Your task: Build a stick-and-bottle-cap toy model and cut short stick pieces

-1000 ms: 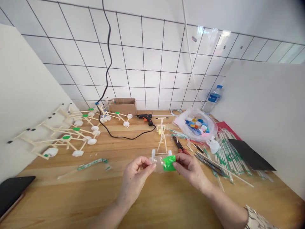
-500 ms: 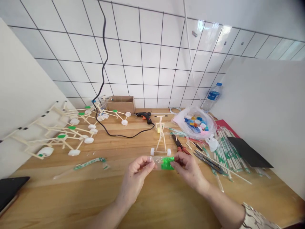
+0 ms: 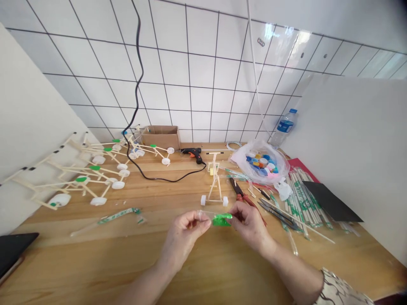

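Note:
A small clear bag with green contents [image 3: 221,220] is stretched between my two hands. My left hand [image 3: 187,234] pinches its clear end, while my right hand [image 3: 251,226] grips the green end between thumb and fingers. Just beyond them, a stick-built model [image 3: 215,182] with two white wheels and a yellow piece stands on the wooden table [image 3: 127,262]. Red-handled pliers [image 3: 243,195] lie directly past my right hand.
Several stick models [image 3: 92,178] fill the left side. Behind are a cardboard box [image 3: 161,136] and a glue gun [image 3: 193,154] with black cable. Rightward lie scissors [image 3: 280,214], a bag of bottle caps [image 3: 262,163], wrapped sticks [image 3: 307,203], a black sheet [image 3: 332,201] and a bottle [image 3: 284,129].
The bag's clear part has narrowed and the green part appears more folded. My left hand has shifted slightly right, and my fingers remain closed on both ends.

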`<control>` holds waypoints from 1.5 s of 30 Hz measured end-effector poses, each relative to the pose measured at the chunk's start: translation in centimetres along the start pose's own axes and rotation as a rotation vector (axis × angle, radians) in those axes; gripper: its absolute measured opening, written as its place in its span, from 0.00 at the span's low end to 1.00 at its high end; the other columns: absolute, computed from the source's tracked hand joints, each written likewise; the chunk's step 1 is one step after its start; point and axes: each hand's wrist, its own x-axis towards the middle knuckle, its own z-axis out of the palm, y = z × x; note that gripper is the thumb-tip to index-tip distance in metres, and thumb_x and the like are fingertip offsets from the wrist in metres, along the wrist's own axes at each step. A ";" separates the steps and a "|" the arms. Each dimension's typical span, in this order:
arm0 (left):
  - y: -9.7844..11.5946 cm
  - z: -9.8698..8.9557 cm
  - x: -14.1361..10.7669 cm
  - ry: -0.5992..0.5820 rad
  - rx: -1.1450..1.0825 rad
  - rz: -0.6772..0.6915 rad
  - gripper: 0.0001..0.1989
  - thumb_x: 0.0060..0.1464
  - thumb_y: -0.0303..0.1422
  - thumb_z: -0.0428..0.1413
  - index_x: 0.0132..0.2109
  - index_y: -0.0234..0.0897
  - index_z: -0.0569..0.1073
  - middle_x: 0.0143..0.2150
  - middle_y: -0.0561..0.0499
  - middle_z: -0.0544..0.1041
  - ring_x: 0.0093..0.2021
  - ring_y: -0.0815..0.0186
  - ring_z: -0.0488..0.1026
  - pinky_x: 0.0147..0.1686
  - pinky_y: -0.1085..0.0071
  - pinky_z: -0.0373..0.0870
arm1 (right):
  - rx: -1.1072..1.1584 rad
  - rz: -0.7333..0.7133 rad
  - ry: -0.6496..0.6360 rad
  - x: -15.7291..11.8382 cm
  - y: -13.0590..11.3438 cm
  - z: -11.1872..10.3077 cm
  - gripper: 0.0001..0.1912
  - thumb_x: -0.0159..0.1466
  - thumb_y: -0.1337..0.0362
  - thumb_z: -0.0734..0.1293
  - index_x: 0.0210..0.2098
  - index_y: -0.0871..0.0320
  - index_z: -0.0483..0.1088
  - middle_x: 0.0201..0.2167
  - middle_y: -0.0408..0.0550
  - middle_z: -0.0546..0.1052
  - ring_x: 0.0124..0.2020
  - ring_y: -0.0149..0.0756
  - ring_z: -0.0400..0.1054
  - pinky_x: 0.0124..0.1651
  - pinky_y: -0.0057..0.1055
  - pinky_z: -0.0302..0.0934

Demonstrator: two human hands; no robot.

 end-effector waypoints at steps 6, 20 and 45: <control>-0.4 -0.1 0.4 0.000 -0.038 0.030 0.08 0.46 0.37 0.57 0.28 0.36 0.74 0.30 0.51 0.77 0.34 0.64 0.71 0.38 0.69 0.66 | 0.146 0.071 -0.189 -0.3 -1.8 -0.4 0.09 0.54 0.61 0.65 0.32 0.60 0.65 0.26 0.43 0.67 0.26 0.29 0.59 0.28 0.25 0.53; 0.0 0.1 0.0 -0.122 -0.025 -0.026 0.11 0.48 0.37 0.56 0.35 0.37 0.77 0.34 0.49 0.79 0.38 0.61 0.73 0.41 0.67 0.67 | -0.040 0.090 -0.181 -0.2 -0.7 0.4 0.04 0.52 0.68 0.65 0.22 0.59 0.65 0.16 0.38 0.64 0.20 0.27 0.56 0.22 0.24 0.47; 0.9 -1.0 0.3 -0.344 -0.032 -0.122 0.18 0.47 0.30 0.49 0.45 0.34 0.76 0.31 0.49 0.78 0.24 0.69 0.71 0.30 0.72 0.67 | -0.077 0.088 -0.215 -0.2 -1.3 0.0 0.08 0.55 0.69 0.62 0.20 0.60 0.63 0.15 0.39 0.65 0.18 0.25 0.57 0.21 0.23 0.48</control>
